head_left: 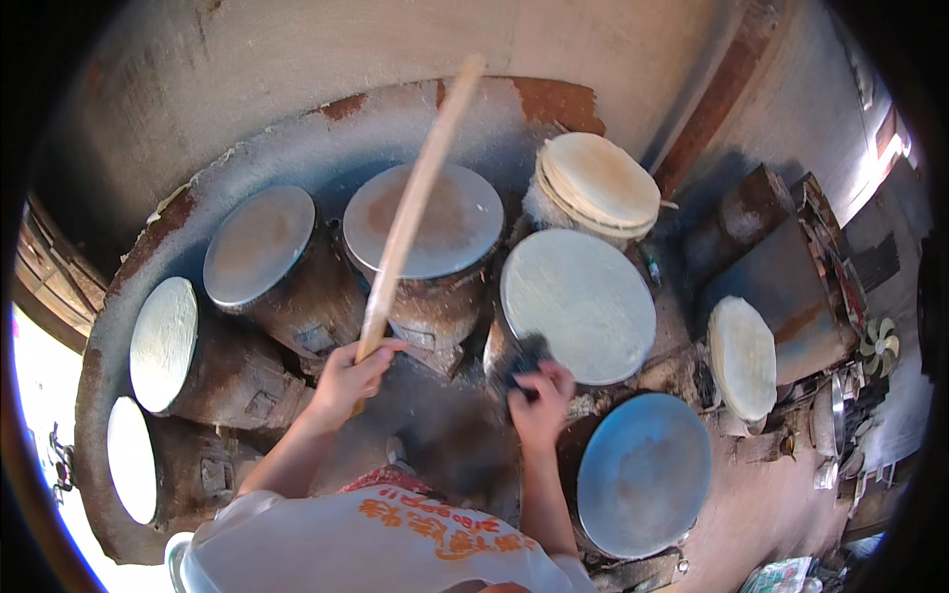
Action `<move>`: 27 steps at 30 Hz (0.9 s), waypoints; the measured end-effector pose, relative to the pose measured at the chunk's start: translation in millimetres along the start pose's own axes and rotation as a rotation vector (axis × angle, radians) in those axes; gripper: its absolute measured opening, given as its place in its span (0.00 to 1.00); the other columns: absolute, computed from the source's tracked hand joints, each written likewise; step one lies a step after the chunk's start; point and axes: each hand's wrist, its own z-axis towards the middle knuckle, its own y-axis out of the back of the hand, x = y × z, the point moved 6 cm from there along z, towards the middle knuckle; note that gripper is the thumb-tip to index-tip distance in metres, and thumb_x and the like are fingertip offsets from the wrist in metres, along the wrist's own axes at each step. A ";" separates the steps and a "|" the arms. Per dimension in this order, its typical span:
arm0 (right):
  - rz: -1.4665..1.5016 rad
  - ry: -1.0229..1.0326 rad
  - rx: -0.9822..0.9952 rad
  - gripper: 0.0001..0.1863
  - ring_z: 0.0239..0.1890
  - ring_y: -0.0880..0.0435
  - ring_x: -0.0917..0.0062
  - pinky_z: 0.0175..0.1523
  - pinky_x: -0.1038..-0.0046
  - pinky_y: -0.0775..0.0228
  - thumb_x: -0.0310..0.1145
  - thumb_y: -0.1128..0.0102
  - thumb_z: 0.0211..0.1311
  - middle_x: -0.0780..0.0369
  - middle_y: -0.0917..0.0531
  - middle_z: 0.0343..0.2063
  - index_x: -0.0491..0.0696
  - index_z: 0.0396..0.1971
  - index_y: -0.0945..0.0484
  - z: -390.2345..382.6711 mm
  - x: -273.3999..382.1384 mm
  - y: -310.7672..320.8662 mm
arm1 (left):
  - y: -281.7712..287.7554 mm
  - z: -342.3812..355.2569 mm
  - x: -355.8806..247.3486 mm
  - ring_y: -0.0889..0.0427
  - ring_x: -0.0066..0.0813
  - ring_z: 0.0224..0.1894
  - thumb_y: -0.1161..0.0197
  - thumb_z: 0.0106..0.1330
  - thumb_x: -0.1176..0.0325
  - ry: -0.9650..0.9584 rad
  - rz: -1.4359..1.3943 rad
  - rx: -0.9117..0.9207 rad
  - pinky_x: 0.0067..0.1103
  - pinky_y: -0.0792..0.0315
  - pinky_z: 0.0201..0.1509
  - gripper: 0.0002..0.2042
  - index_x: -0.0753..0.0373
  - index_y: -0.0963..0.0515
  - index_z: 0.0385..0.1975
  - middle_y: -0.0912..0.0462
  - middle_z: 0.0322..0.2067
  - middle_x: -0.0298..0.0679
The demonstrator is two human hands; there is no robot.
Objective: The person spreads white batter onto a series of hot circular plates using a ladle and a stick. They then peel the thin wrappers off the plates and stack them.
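**Two Hands Working at a Ring of Round Griddle Stoves**

Seven drum-shaped stoves are standing in an arc around the person, each topped by a round flat plate. At the left edge of the frame, two plates [131,458] [163,343] are carrying a pale, thin batter layer. In the upper left, a bare grey plate [259,244] is showing a brownish centre. At upper centre, another bare plate [435,219] is showing a similar brown patch. At centre right, a plate [578,304] is covered with a whitish sheet. At lower right, a blue-grey plate [644,474] is lying bare. In the upper right, a stack of thin round sheets [597,184] is resting on a drum, and a further pale round sheet [742,358] is lying at the right of the frame.

The left hand [351,376] is closing fully around the lower end of a long wooden stick [415,203], which is rising diagonally toward the upper centre of the frame, crossing over the upper-centre plate. The left forearm is extending up from the lower edge.

The right hand [542,395] is gripping a small dark pad [527,358], fingers curled over it, at the near rim of the centre-right plate. The pad is touching or lying just beside that rim; which cannot be determined.
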 end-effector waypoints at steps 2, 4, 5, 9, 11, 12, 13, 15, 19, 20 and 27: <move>0.052 -0.041 -0.013 0.12 0.45 0.25 0.59 0.47 0.65 0.30 0.21 0.38 0.33 0.54 0.25 0.40 0.50 0.23 0.20 50.3 -5.0 -86.6 | 44.8 10.3 -27.7 0.43 0.08 0.15 0.47 0.69 0.70 -0.071 0.020 -0.076 0.11 0.51 0.17 0.13 0.70 0.25 0.48 0.37 0.18 0.23; -0.008 0.094 -0.031 0.10 0.45 0.25 0.58 0.47 0.64 0.29 0.22 0.38 0.33 0.54 0.25 0.40 0.50 0.23 0.21 96.1 -17.5 -161.5 | 91.7 21.2 -45.7 0.43 0.08 0.15 0.47 0.69 0.71 -0.127 0.019 -0.145 0.11 0.51 0.17 0.11 0.69 0.24 0.46 0.37 0.17 0.22; -0.044 0.102 0.004 0.10 0.45 0.25 0.58 0.48 0.63 0.29 0.23 0.38 0.33 0.54 0.25 0.41 0.50 0.22 0.21 104.1 -27.1 -194.1 | 115.0 27.5 -47.9 0.44 0.09 0.14 0.47 0.69 0.71 -0.164 0.039 -0.254 0.11 0.51 0.16 0.11 0.69 0.23 0.45 0.38 0.16 0.22; -0.678 0.173 0.146 0.08 0.37 0.27 0.60 0.39 0.59 0.32 0.38 0.37 0.38 0.59 0.26 0.31 0.55 0.20 0.25 155.2 -56.9 -276.2 | 183.6 31.0 -52.8 0.44 0.10 0.13 0.47 0.68 0.71 -0.172 -0.044 -0.464 0.12 0.50 0.15 0.10 0.69 0.23 0.43 0.38 0.16 0.24; -0.816 0.152 0.076 0.08 0.39 0.27 0.61 0.40 0.58 0.34 0.41 0.38 0.41 0.61 0.25 0.32 0.56 0.21 0.25 204.5 -88.8 -292.3 | 208.0 36.2 -56.9 0.44 0.10 0.13 0.47 0.68 0.71 -0.163 -0.093 -0.546 0.12 0.50 0.15 0.10 0.69 0.23 0.43 0.38 0.15 0.24; -0.832 0.077 0.130 0.09 0.41 0.27 0.62 0.41 0.58 0.33 0.43 0.38 0.44 0.61 0.25 0.33 0.57 0.23 0.24 232.4 -112.6 -301.8 | 218.2 37.0 -56.5 0.44 0.10 0.13 0.47 0.68 0.72 -0.154 -0.093 -0.598 0.12 0.50 0.15 0.10 0.69 0.23 0.43 0.38 0.15 0.24; -0.840 0.011 0.172 0.10 0.43 0.27 0.62 0.43 0.57 0.33 0.46 0.38 0.46 0.62 0.24 0.34 0.57 0.25 0.23 263.3 -132.3 -314.9 | 228.2 38.7 -57.7 0.44 0.10 0.13 0.48 0.68 0.72 -0.162 -0.092 -0.651 0.11 0.50 0.15 0.10 0.69 0.23 0.42 0.38 0.15 0.24; -0.848 -0.004 0.136 0.15 0.47 0.28 0.63 0.46 0.57 0.33 0.52 0.39 0.50 0.63 0.23 0.39 0.59 0.32 0.21 313.3 -152.6 -349.5 | 238.8 42.0 -62.1 0.44 0.10 0.13 0.47 0.68 0.72 -0.184 -0.107 -0.743 0.11 0.50 0.15 0.10 0.70 0.23 0.42 0.38 0.15 0.24; -0.615 0.261 0.553 0.20 0.51 0.30 0.67 0.52 0.61 0.34 0.56 0.38 0.49 0.70 0.22 0.46 0.62 0.39 0.20 345.1 -74.3 -501.6 | 237.9 45.0 -62.2 0.44 0.09 0.13 0.47 0.68 0.72 -0.140 -0.142 -0.924 0.11 0.51 0.15 0.10 0.70 0.23 0.43 0.38 0.15 0.24; -0.466 0.396 0.651 0.18 0.49 0.28 0.66 0.51 0.62 0.34 0.53 0.36 0.47 0.69 0.21 0.45 0.60 0.36 0.19 332.6 -40.9 -537.1 | 235.3 54.2 -68.1 0.44 0.09 0.13 0.47 0.68 0.71 -0.139 -0.175 -0.948 0.12 0.52 0.14 0.10 0.70 0.23 0.43 0.38 0.15 0.24; 0.216 1.016 1.337 0.12 0.46 0.28 0.64 0.51 0.60 0.35 0.43 0.34 0.36 0.69 0.21 0.40 0.55 0.22 0.21 101.3 18.1 -435.1 | 245.7 44.0 -74.8 0.44 0.07 0.15 0.45 0.68 0.70 -0.194 -0.253 -1.011 0.10 0.50 0.16 0.09 0.65 0.21 0.42 0.38 0.16 0.21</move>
